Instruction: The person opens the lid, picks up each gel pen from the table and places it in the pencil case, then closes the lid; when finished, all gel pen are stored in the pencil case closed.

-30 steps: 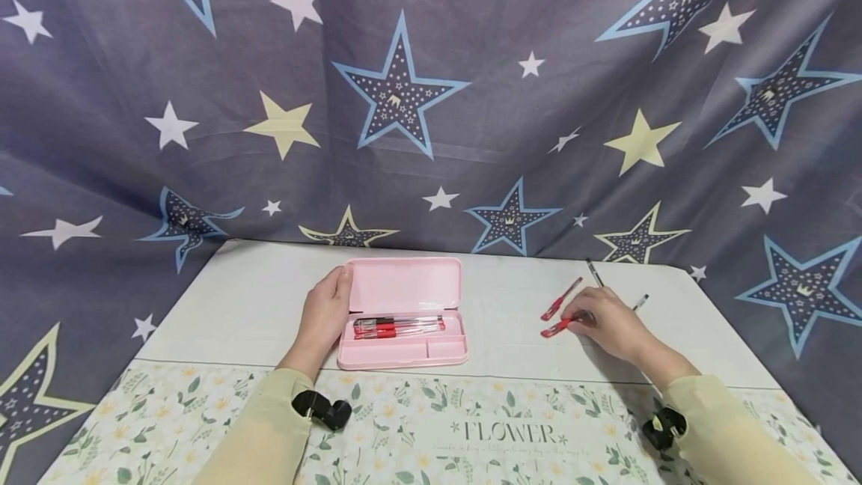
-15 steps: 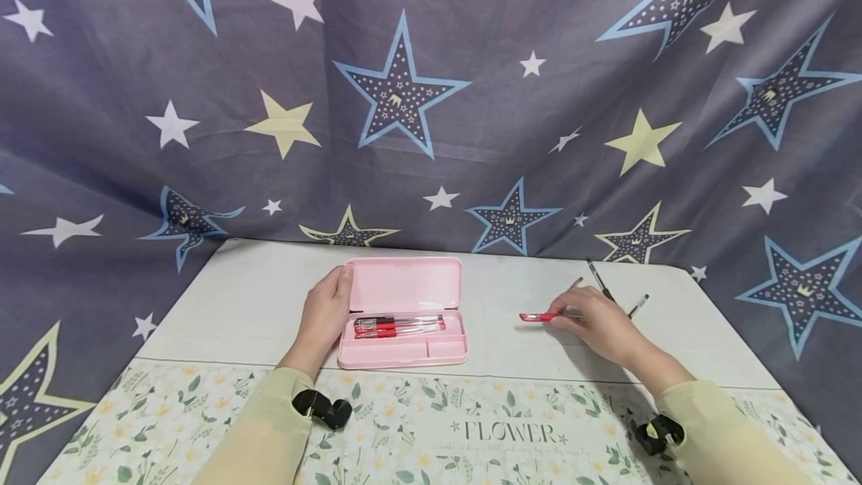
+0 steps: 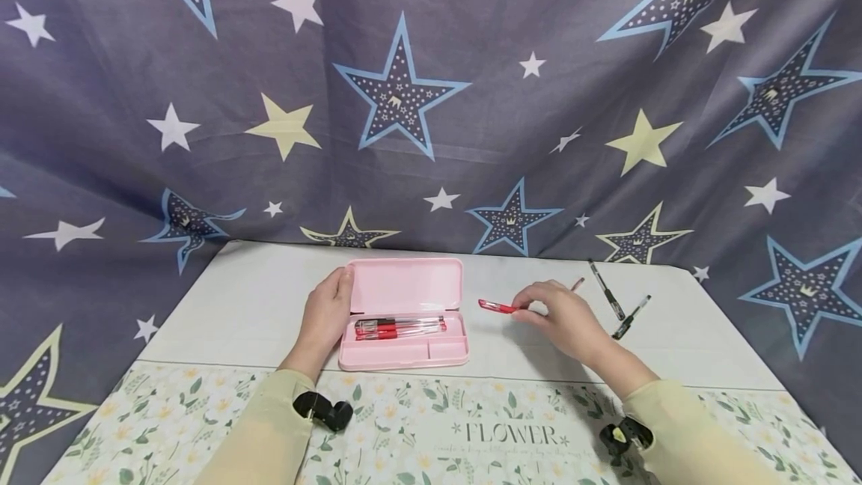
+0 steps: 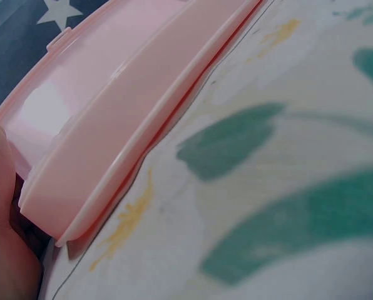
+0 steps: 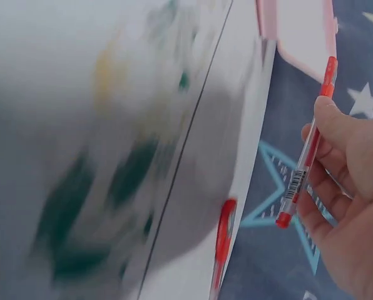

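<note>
A pink pencil case (image 3: pixel 404 354) lies with its lid (image 3: pixel 407 287) raised. Several pens (image 3: pixel 400 327), with red and black parts, lie side by side in its long compartment. At the case's left edge my left hand (image 3: pixel 325 316) grips it, thumb on the lid; its other fingers are mostly hidden. Between thumb and fingers, my right hand (image 3: pixel 562 316) pinches a red gel pen (image 5: pixel 305 159) above the table, capped end towards the case. Another red pen (image 5: pixel 224 231) lies on the table below, largely covered by the hand in the head view.
Two black pens (image 3: pixel 607 290) (image 3: pixel 631 317) lie to the right of my right hand. The white tabletop (image 3: pixel 249 305) meets a floral cloth (image 3: pixel 417 432) in front. A star-patterned curtain (image 3: pixel 431 96) hangs along the back edge.
My right hand has lifted the red pen and moved left with it towards the case. The black pens behind it now show more fully. My left hand and the case stay put.
</note>
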The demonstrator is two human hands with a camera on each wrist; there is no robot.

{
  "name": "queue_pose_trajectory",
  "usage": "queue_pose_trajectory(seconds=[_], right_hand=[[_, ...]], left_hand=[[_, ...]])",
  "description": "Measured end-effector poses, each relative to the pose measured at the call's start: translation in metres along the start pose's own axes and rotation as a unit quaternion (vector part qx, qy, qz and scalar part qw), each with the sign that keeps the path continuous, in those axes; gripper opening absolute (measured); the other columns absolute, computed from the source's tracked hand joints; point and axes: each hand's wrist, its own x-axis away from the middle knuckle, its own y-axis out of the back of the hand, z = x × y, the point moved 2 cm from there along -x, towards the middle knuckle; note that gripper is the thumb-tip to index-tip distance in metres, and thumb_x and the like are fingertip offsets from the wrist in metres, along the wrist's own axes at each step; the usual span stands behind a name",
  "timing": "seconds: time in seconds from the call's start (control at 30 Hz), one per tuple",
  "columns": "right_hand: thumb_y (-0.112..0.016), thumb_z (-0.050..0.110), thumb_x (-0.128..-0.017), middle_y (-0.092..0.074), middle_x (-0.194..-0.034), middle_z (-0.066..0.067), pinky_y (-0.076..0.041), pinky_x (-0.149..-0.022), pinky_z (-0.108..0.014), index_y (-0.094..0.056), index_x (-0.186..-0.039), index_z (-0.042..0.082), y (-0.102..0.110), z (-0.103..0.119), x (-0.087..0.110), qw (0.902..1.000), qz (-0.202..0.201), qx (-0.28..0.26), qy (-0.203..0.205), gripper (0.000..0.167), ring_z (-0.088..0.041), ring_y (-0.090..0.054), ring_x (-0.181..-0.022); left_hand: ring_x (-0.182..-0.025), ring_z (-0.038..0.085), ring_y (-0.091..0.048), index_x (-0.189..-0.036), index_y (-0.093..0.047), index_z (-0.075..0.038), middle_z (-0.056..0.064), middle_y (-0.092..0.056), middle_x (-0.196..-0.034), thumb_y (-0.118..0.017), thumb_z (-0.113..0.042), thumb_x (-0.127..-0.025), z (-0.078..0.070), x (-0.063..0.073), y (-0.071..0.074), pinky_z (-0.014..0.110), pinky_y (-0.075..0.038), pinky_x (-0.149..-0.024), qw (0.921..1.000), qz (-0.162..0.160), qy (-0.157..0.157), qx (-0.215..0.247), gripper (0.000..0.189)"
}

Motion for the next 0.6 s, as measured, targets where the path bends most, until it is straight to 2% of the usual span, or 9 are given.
queue_pose_trajectory(seconds=[0.1, 0.23, 0.6], right_hand=[[-0.09, 0.018, -0.094, -0.076, -0.098, 0.011, -0.059, -0.094, -0.049, -0.08, -0.099, 0.021, -0.008, 0.011, -0.008, 0.9999, -0.002, -0.011, -0.003, 0.011, -0.02, -0.07, -0.102], [-0.09, 0.022, -0.094, -0.075, -0.095, 0.015, -0.059, -0.092, -0.046, -0.081, -0.098, 0.022, -0.02, 0.025, -0.017, 0.9999, -0.005, -0.016, -0.001, 0.01, -0.017, -0.07, -0.101], [-0.089, 0.021, -0.097, -0.074, -0.097, 0.012, -0.06, -0.093, -0.044, -0.082, -0.101, 0.02, -0.05, 0.062, -0.04, 0.9992, 0.005, -0.035, 0.018, 0.008, -0.014, -0.067, -0.102]], left_hand=[[-0.15, 0.043, -0.053, -0.146, -0.064, -0.006, 0.02, -0.063, -0.154, -0.028, -0.053, -0.121, 0.0, 0.0, 0.001, 0.059, -0.039, -0.128, 1.0, 0.002, 0.0, 0.0, 0.064], [-0.149, 0.042, -0.053, -0.149, -0.063, -0.006, 0.019, -0.063, -0.155, -0.029, -0.052, -0.121, -0.001, 0.001, 0.001, 0.058, -0.039, -0.127, 1.0, 0.0, -0.001, -0.002, 0.064], [-0.148, 0.043, -0.055, -0.144, -0.065, -0.006, 0.02, -0.065, -0.152, -0.03, -0.051, -0.121, -0.001, 0.001, 0.001, 0.058, -0.04, -0.126, 1.0, -0.006, -0.006, 0.0, 0.062]])
